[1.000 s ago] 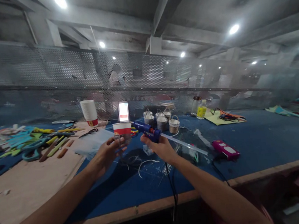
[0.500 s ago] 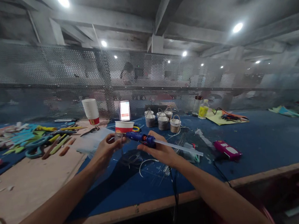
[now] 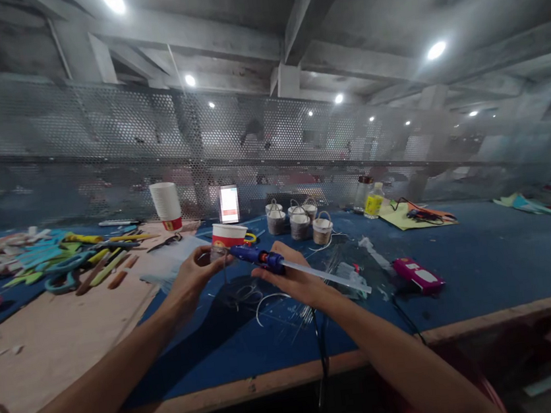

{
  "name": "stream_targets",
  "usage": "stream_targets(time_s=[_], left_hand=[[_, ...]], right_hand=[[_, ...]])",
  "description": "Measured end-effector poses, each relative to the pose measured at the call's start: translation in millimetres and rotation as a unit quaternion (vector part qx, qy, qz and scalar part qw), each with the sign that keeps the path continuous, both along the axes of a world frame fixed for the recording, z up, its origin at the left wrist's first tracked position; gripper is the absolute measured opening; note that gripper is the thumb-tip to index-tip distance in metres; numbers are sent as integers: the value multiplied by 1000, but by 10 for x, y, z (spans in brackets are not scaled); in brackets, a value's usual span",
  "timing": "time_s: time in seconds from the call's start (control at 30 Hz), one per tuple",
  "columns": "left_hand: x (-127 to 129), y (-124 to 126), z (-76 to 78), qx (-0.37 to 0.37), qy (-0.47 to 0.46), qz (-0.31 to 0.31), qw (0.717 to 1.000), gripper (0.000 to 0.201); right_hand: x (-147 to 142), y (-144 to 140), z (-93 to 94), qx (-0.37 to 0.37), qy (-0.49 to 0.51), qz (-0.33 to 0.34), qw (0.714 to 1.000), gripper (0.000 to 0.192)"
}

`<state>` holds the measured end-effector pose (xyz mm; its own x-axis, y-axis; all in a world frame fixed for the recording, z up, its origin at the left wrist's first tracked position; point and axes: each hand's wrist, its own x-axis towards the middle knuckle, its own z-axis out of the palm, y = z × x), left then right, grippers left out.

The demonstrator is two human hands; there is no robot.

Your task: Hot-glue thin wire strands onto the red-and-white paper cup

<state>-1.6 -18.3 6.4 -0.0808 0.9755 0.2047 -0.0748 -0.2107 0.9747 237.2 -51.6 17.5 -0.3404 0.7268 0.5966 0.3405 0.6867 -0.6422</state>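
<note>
Above the blue tabletop, our arms reach forward and inward — left hand curled around a paper cup; right hand gripping a glue gun, pointed left at it.

The blue table (brown along its front edge) bears handled buckets and a magenta box.
</note>
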Motion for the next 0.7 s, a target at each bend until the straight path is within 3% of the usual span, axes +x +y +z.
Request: stream_targets(time_s=[0.2,0.7], left_hand=[[50,-48,57,6,8,18,1000,49],[-20,38,-13,7,52,30,998,55]], right_hand=[[6,26,-34,14,-8,2,1000,35],[17,33,-26,35,-39,-22,998,38]])
